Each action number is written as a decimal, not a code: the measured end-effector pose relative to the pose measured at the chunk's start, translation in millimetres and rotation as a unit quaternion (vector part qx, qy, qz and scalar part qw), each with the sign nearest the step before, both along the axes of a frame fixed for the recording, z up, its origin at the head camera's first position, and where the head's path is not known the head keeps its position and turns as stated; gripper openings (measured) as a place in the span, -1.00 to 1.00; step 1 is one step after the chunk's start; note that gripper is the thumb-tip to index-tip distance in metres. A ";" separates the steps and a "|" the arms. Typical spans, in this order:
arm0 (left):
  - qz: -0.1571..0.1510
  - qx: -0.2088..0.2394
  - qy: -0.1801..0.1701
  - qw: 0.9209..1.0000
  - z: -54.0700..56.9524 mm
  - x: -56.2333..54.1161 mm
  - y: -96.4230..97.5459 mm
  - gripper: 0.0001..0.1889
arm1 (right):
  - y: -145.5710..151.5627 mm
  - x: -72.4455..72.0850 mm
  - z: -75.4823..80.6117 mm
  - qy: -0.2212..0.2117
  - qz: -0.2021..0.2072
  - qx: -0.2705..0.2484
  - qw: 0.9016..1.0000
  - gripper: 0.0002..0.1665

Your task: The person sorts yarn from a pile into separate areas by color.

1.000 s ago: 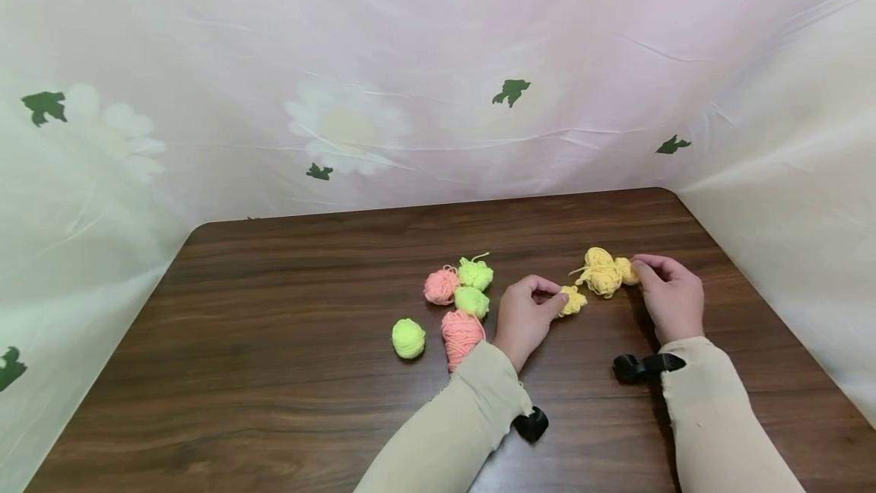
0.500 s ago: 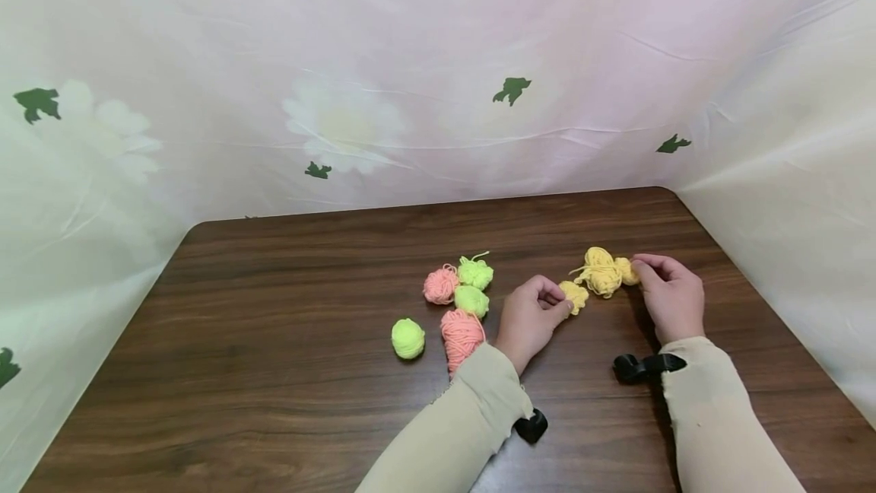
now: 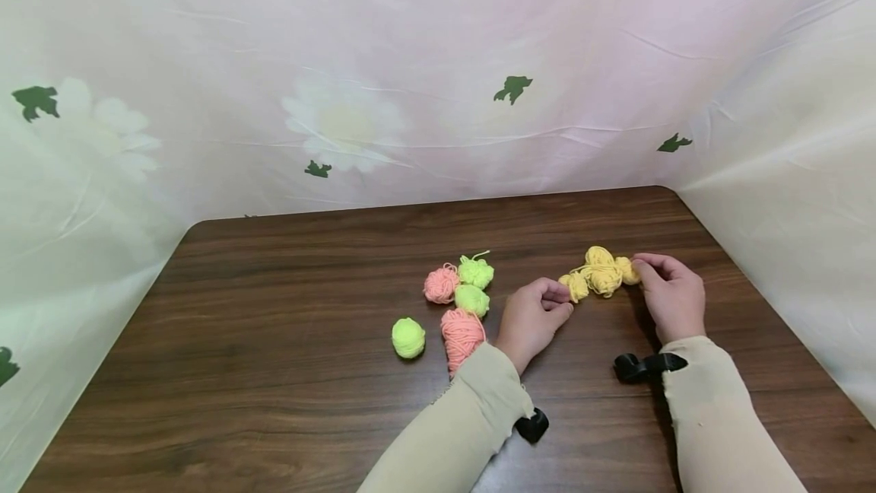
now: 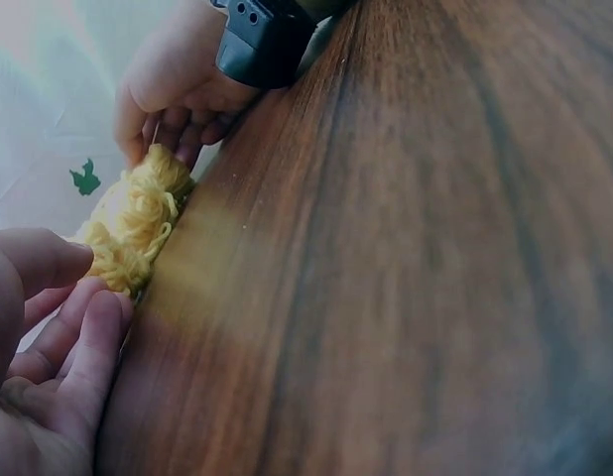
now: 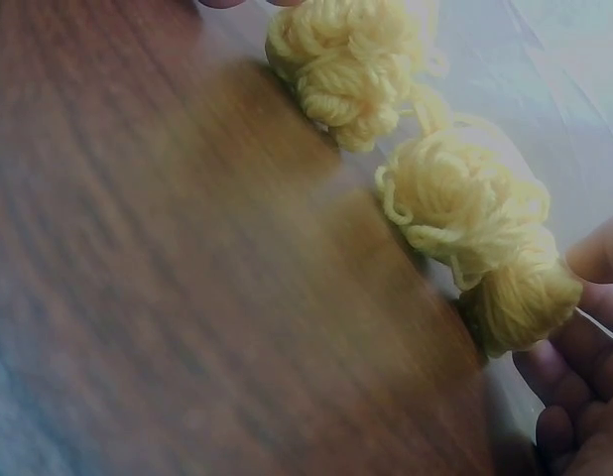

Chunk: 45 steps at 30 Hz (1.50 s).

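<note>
Several yellow yarn balls sit bunched at the table's right side. My right hand (image 3: 674, 299) pinches the rightmost yellow yarn ball (image 3: 626, 271) between thumb and fingers; the right wrist view shows this small ball (image 5: 525, 297) closely. Beside it lie middle yellow yarn balls (image 3: 604, 278) with loose strands. At the left end of the bunch is another yellow yarn ball (image 3: 577, 287). My left hand (image 3: 532, 322) is at that ball's left side, fingertips at its edge, thumb apart from it and fingers loosely bent.
Left of my left hand, two pink yarn balls (image 3: 441, 285) and two green ones (image 3: 472, 300) form a cluster, the nearer pink one (image 3: 462, 337) partly behind my sleeve. A separate green ball (image 3: 408, 338) lies further left. Fabric walls (image 3: 411, 97) border the brown table (image 3: 274, 364).
The leftmost yellow yarn ball has moved back and right, up against the other yellow ones. My left thumb has come away from it. My right hand has stayed in place.
</note>
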State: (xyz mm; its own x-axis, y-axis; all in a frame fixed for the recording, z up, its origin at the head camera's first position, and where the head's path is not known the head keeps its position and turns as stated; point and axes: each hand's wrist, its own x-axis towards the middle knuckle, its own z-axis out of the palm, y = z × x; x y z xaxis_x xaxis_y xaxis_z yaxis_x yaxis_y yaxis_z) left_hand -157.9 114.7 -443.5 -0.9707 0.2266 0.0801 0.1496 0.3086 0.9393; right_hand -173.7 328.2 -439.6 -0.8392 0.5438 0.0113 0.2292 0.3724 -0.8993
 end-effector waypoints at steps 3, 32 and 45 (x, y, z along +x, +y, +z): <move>-0.001 0.002 -0.003 1.000 1.0 0.1 -0.3 -0.83 | -1.0 0.0 0.8 0.000 0.000 0.000 1.000 -0.57; -0.020 -0.003 -0.019 1.000 16.3 10.4 -2.8 -0.89 | -0.8 -0.9 -0.8 0.002 0.007 0.006 1.000 -0.54; -0.037 0.042 -0.007 0.998 35.6 21.6 -3.4 -0.89 | 1.4 0.6 -0.7 -0.004 0.004 0.014 1.000 -0.52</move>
